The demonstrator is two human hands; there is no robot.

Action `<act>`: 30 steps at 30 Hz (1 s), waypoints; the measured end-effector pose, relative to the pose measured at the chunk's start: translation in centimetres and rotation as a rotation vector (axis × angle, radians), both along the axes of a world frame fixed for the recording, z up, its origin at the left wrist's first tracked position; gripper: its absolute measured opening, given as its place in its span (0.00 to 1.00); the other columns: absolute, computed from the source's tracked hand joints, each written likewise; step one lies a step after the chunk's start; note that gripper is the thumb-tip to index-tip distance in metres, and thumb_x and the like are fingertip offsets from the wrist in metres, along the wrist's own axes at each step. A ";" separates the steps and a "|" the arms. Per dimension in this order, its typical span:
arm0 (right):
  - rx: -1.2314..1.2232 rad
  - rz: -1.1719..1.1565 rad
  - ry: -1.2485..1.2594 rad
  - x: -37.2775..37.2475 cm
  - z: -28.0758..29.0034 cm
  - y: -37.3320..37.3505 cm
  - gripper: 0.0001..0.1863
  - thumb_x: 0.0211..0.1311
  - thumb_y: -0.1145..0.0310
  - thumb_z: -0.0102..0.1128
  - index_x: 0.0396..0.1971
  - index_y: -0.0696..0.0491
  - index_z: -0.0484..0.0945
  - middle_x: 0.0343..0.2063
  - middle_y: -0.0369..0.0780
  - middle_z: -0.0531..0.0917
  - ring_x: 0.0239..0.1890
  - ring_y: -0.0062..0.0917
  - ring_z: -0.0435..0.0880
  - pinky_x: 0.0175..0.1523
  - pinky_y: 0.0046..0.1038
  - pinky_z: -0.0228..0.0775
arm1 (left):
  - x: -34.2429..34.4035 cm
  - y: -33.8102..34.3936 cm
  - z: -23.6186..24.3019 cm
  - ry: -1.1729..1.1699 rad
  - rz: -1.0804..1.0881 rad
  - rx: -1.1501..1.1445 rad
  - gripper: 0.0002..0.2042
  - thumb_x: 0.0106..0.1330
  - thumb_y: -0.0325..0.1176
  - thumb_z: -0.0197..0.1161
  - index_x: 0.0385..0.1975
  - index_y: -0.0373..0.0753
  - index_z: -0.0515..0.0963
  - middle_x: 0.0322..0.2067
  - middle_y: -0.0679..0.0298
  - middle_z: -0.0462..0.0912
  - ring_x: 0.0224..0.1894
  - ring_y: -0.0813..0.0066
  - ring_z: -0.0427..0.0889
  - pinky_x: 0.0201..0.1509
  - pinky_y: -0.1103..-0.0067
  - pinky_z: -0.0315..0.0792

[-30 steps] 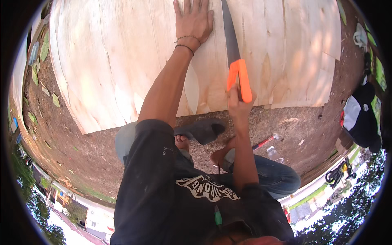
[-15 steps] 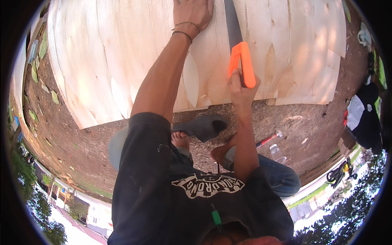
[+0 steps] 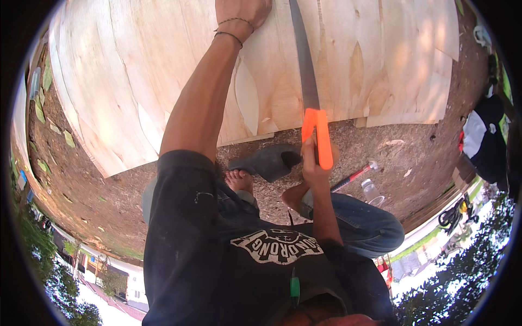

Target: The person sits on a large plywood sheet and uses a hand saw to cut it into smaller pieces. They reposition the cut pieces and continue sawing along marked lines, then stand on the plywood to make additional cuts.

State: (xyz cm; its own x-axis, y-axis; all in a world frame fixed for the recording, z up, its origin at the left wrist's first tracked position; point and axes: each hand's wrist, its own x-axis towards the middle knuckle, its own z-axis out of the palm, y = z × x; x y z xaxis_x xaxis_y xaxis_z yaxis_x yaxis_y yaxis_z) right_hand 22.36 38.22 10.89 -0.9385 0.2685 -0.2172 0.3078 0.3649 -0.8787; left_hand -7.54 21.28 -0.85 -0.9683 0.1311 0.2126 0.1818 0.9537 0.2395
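My right hand (image 3: pixel 316 163) is closed around the orange handle of a handsaw (image 3: pixel 306 68). Its long grey blade stretches away over a large pale plywood sheet (image 3: pixel 179 70), and the handle hangs past the near edge of the wood. The blade's far end lies beyond the top of the view. To the left of the saw, my left hand (image 3: pixel 247 10) rests on the plywood, cut off by the upper rim so that its fingers are mostly hidden. Two thin dark cords circle that wrist.
A dark slipper (image 3: pixel 267 162) lies by my bare feet below the sheet. On the dirt to the right are a red-handled hammer (image 3: pixel 353 176) and a clear plastic cup (image 3: pixel 371 189). Black and white cloth (image 3: pixel 486 138) sits at the far right. Dry leaves (image 3: pixel 68 139) lie at the left.
My right hand has pulled the saw back toward me, bringing the handle from over the plywood to past its near edge. My left hand keeps to the sheet; the whole view has shifted slightly.
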 end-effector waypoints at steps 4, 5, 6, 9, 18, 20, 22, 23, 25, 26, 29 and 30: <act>-0.052 0.014 -0.013 -1.9 -0.8 0.7 0.04 0.62 0.80 0.57 0.27 0.62 0.75 0.14 0.34 0.71 0.15 0.17 0.67 0.23 0.27 0.58 | 0.6 -0.1 -0.5 0.008 0.001 -0.019 0.30 0.77 0.44 0.46 0.75 0.38 0.59 0.78 0.55 0.55 0.80 0.50 0.49 0.81 0.49 0.39; -0.087 -0.008 -0.061 -4.7 -1.9 0.3 0.04 0.62 0.80 0.58 0.27 0.62 0.75 0.15 0.34 0.71 0.16 0.15 0.67 0.23 0.26 0.58 | 0.4 -0.3 -0.4 0.009 0.004 -0.015 0.30 0.77 0.44 0.46 0.75 0.38 0.59 0.78 0.55 0.55 0.80 0.50 0.49 0.81 0.49 0.39; -0.103 -0.046 -0.013 -8.7 -3.5 -0.3 0.09 0.64 0.79 0.57 0.22 0.60 0.74 0.14 0.33 0.71 0.16 0.14 0.68 0.22 0.24 0.58 | -0.7 1.0 -0.8 0.019 -0.031 0.007 0.30 0.77 0.44 0.46 0.75 0.38 0.59 0.78 0.55 0.55 0.80 0.50 0.49 0.81 0.49 0.39; -0.149 -0.070 -0.060 -8.3 -3.5 0.4 0.14 0.67 0.77 0.58 0.19 0.58 0.72 0.13 0.31 0.72 0.16 0.13 0.68 0.22 0.22 0.57 | -1.5 0.6 -0.1 0.028 -0.025 -0.005 0.30 0.77 0.44 0.46 0.76 0.38 0.59 0.78 0.54 0.55 0.80 0.50 0.49 0.81 0.49 0.39; -0.111 -0.033 -0.033 -10.0 -3.2 -0.3 0.12 0.67 0.76 0.59 0.21 0.59 0.75 0.12 0.31 0.72 0.16 0.12 0.67 0.22 0.23 0.56 | -3.0 0.5 -0.7 0.053 -0.029 -0.011 0.30 0.78 0.44 0.45 0.76 0.38 0.59 0.78 0.54 0.55 0.80 0.49 0.50 0.81 0.48 0.39; -0.131 -0.034 -0.075 -9.7 -3.4 0.5 0.12 0.66 0.77 0.59 0.21 0.59 0.75 0.12 0.31 0.72 0.15 0.12 0.66 0.22 0.23 0.55 | -2.3 0.4 -0.4 0.034 -0.018 -0.022 0.30 0.78 0.44 0.45 0.76 0.38 0.59 0.78 0.54 0.55 0.80 0.49 0.49 0.81 0.48 0.39; -0.060 0.008 -0.082 -6.1 -1.5 0.3 0.12 0.67 0.77 0.58 0.21 0.59 0.75 0.12 0.31 0.71 0.16 0.12 0.66 0.22 0.23 0.55 | -2.6 -0.8 0.5 0.009 0.017 -0.038 0.30 0.77 0.44 0.45 0.75 0.37 0.59 0.78 0.54 0.55 0.80 0.49 0.49 0.81 0.48 0.39; 0.029 0.028 -0.012 -2.3 -0.7 0.5 0.12 0.67 0.77 0.57 0.20 0.58 0.75 0.12 0.31 0.71 0.16 0.12 0.66 0.22 0.23 0.55 | -3.0 -0.1 -0.3 0.007 0.000 -0.022 0.30 0.77 0.43 0.46 0.75 0.37 0.59 0.78 0.55 0.55 0.80 0.49 0.50 0.81 0.48 0.39; 0.067 0.058 0.023 0.3 0.9 0.4 0.11 0.65 0.78 0.57 0.21 0.59 0.73 0.12 0.32 0.70 0.16 0.13 0.66 0.22 0.24 0.56 | -3.2 0.0 -0.9 0.048 -0.003 0.010 0.30 0.77 0.44 0.46 0.75 0.37 0.60 0.77 0.55 0.56 0.80 0.49 0.50 0.81 0.48 0.40; 0.034 0.043 0.001 0.3 1.0 0.6 0.10 0.63 0.79 0.58 0.22 0.60 0.72 0.13 0.34 0.69 0.16 0.14 0.65 0.22 0.26 0.56 | -3.2 0.1 -0.8 0.058 -0.009 -0.009 0.30 0.77 0.44 0.46 0.75 0.37 0.60 0.77 0.55 0.56 0.80 0.49 0.50 0.81 0.48 0.40; -0.030 -0.015 -0.055 -8.2 -2.6 0.0 0.09 0.62 0.79 0.59 0.22 0.60 0.71 0.13 0.36 0.68 0.17 0.14 0.64 0.23 0.27 0.57 | -2.9 0.6 -0.4 0.017 -0.013 -0.018 0.30 0.77 0.44 0.46 0.75 0.37 0.60 0.77 0.55 0.56 0.80 0.50 0.49 0.81 0.48 0.40; -0.068 -0.042 -0.061 -9.6 -2.9 0.0 0.10 0.63 0.79 0.59 0.22 0.60 0.70 0.13 0.36 0.68 0.18 0.14 0.64 0.23 0.27 0.56 | -3.5 0.6 -0.3 0.031 -0.026 -0.004 0.29 0.77 0.44 0.46 0.75 0.37 0.60 0.77 0.55 0.56 0.80 0.50 0.49 0.81 0.48 0.39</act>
State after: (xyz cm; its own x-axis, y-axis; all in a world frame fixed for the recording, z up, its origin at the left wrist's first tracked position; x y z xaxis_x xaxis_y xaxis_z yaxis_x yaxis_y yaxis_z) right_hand 12.72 38.21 8.00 -0.9111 0.2903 -0.2926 0.3752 0.2903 -0.8803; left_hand -11.05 21.90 -1.16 -0.9576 0.1567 0.2418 0.2134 0.9496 0.2296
